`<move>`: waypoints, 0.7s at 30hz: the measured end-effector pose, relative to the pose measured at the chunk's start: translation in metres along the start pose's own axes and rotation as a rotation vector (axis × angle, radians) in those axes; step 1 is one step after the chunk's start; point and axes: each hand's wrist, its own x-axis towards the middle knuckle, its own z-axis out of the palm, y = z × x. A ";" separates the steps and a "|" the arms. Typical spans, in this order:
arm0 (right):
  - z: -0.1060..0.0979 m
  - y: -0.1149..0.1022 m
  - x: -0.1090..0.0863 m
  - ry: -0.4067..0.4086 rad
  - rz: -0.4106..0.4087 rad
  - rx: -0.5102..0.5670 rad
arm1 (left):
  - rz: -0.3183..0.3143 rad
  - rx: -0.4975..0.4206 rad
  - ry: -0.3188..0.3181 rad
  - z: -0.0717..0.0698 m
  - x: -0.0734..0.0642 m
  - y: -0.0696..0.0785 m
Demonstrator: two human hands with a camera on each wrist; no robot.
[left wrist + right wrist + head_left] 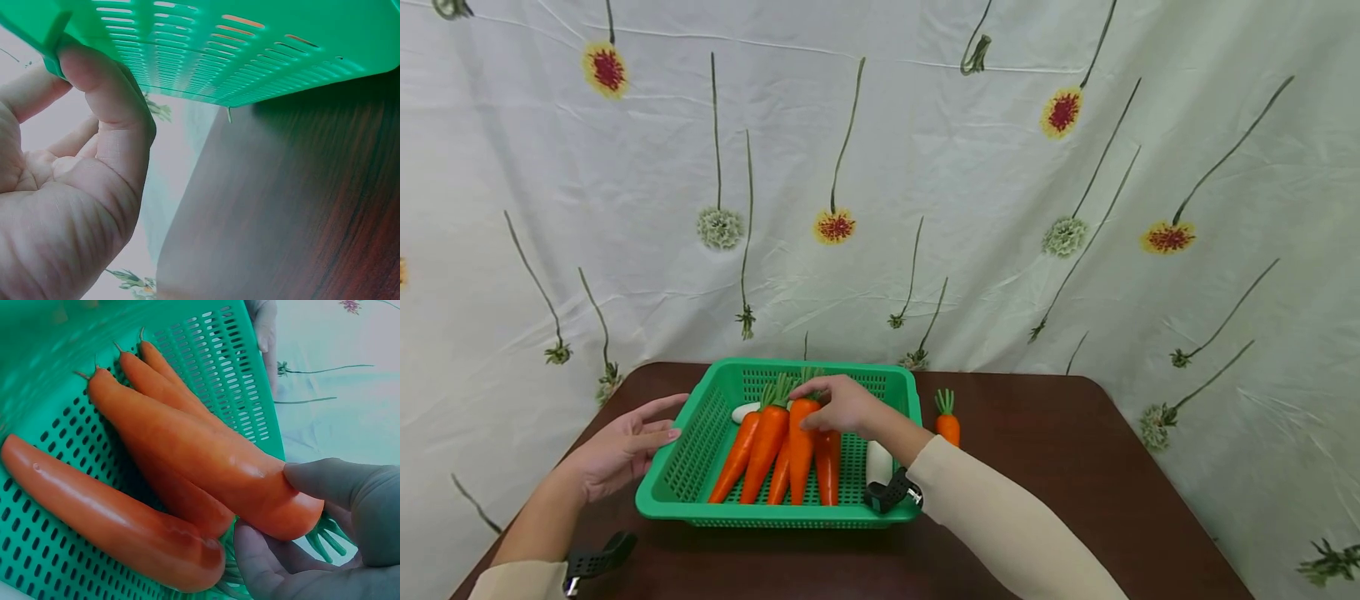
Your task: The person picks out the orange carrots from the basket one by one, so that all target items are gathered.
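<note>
A green plastic basket (670, 507) with slotted walls stands on the table. My left hand (621, 446) is at its left wall; the left wrist view shows the thumb (103, 81) and a finger pinching the rim. Inside, my right hand (844, 406) pinches a large orange carrot (802, 454) near its leafy top, thumb and fingers on opposite sides. That carrot (200, 447) overlaps others in the right wrist view. Several more carrots (765, 454) lie beside it, tips toward the near wall. A reddish-orange carrot (112, 512) lies apart on the basket floor.
A thick white piece (878, 463) lies at the basket's right side, partly behind the right wrist strap. Another white thing (745, 412) shows behind the carrots. Right of the basket, a carrot (948, 427) lies on the dark wooden table (1037, 450). A flowered cloth (925, 167) hangs behind.
</note>
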 end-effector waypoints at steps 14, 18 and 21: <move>-0.017 0.001 -0.010 0.016 -0.018 0.119 | 0.006 -0.002 -0.002 -0.001 -0.001 -0.001; -0.025 0.000 -0.013 0.008 0.001 0.221 | 0.004 -0.003 0.000 0.000 -0.001 -0.001; -0.031 -0.001 -0.014 0.009 0.006 0.284 | 0.007 0.000 0.001 -0.001 -0.001 0.000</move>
